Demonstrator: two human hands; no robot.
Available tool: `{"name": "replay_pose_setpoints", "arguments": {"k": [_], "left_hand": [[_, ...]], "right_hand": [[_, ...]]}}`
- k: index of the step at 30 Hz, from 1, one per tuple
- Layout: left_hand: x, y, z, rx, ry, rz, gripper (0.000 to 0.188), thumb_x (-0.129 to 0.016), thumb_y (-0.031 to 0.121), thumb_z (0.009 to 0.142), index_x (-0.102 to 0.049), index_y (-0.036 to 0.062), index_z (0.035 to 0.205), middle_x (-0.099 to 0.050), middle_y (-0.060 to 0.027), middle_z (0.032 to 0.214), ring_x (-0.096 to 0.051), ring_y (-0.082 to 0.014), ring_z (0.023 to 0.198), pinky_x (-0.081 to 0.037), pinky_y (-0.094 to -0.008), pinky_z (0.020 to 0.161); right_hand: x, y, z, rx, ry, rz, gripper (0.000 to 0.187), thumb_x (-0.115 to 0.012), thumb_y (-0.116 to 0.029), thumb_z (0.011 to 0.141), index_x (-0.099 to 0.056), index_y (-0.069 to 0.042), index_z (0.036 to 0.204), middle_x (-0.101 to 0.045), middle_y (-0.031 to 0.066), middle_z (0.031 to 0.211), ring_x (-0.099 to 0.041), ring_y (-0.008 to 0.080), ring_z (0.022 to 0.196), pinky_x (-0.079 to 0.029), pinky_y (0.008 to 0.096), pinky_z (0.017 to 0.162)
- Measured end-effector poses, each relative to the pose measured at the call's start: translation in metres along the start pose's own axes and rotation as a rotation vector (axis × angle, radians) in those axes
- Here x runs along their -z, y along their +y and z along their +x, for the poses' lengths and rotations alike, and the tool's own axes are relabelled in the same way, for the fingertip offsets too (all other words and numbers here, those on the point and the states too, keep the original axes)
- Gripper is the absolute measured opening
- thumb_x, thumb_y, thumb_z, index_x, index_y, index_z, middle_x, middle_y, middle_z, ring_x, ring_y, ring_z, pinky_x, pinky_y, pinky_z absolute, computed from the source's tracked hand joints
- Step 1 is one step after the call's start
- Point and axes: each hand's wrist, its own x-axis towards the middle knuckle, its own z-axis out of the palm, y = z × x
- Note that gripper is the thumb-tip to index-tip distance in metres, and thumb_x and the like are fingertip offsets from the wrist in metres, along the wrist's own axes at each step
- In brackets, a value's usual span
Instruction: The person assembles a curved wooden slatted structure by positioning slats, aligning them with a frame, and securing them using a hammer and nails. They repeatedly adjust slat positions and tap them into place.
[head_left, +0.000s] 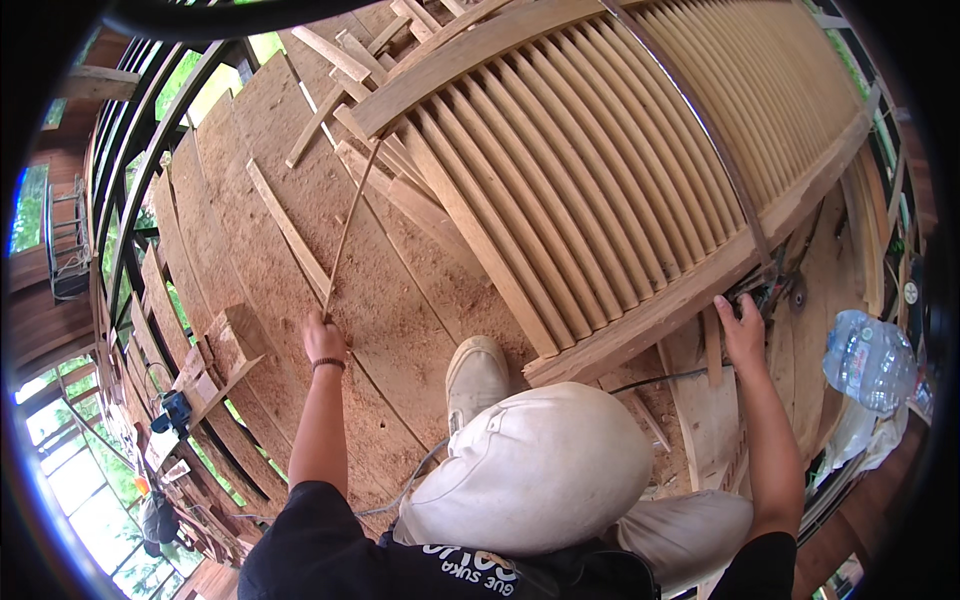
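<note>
A louvred wooden panel (560, 190) with slanted slats and a thick near rail (640, 310) lies across the upper right. A long metal bar clamp (705, 125) spans it. My left hand (325, 340) is closed round the near end of a thin brown stick (354, 222), whose far end reaches the panel's left corner. At the near rail, close to the clamp's lower end, is my right hand (742, 328). Its thumb and forefinger point up and stand apart, and I see nothing held between them. Dark, cluttered parts beside these fingers are hard to make out.
Sawdust covers the floorboards (410, 310). Loose wood strips (290, 220) lie left of the panel, with a wooden block (237, 340) farther left. My shoe (477, 375) stands close to the panel's corner. A cable (420, 470) runs past my leg. Clear plastic bottles (868, 360) are at right.
</note>
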Motion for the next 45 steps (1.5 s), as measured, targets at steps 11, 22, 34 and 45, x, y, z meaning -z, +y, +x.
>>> {"name": "replay_pose_setpoints", "arguments": {"k": [11,22,34,45], "left_hand": [[-0.043,0.153,-0.143,-0.422,-0.284,-0.393,0.041,-0.066,0.013,0.093,-0.055,0.0012,0.131,-0.065,-0.0153,0.115,-0.064,-0.0245,0.109,-0.053,-0.0358,0.093],[-0.084,0.222,-0.196,-0.119,-0.983,-0.823,0.03,-0.068,0.019,0.097,-0.06,-0.0029,0.115,-0.07,-0.0084,0.097,-0.068,-0.0146,0.084,-0.056,-0.0284,0.074],[-0.069,0.168,-0.178,-0.271,-0.629,-0.479,0.035,-0.071,0.016,0.082,-0.059,-0.0052,0.108,-0.069,-0.0148,0.093,-0.068,-0.02,0.084,-0.056,-0.031,0.074],[0.013,0.063,-0.052,-0.316,-0.158,0.362,0.038,-0.068,0.025,0.084,-0.061,0.0029,0.114,-0.071,-0.0167,0.096,-0.071,-0.0289,0.081,-0.06,-0.0416,0.074]], "right_hand": [[0.008,0.002,0.0,-0.048,0.001,-0.015,0.064,-0.067,-0.052,0.091,-0.059,0.009,0.11,-0.064,0.0345,0.107,-0.062,0.0469,0.108,-0.047,0.0437,0.091],[0.002,-0.004,0.002,-0.082,0.001,0.047,0.065,-0.066,-0.054,0.09,-0.06,0.007,0.111,-0.065,0.0312,0.109,-0.062,0.0439,0.108,-0.047,0.0427,0.091],[0.0,-0.009,0.0,-0.105,-0.037,0.035,0.06,-0.067,-0.048,0.091,-0.059,0.008,0.111,-0.065,0.0316,0.111,-0.063,0.0429,0.109,-0.047,0.0425,0.094],[0.006,-0.007,0.001,-0.109,-0.053,0.017,0.065,-0.066,-0.048,0.092,-0.058,0.01,0.118,-0.063,0.0331,0.118,-0.059,0.0442,0.117,-0.045,0.0426,0.098]]}}
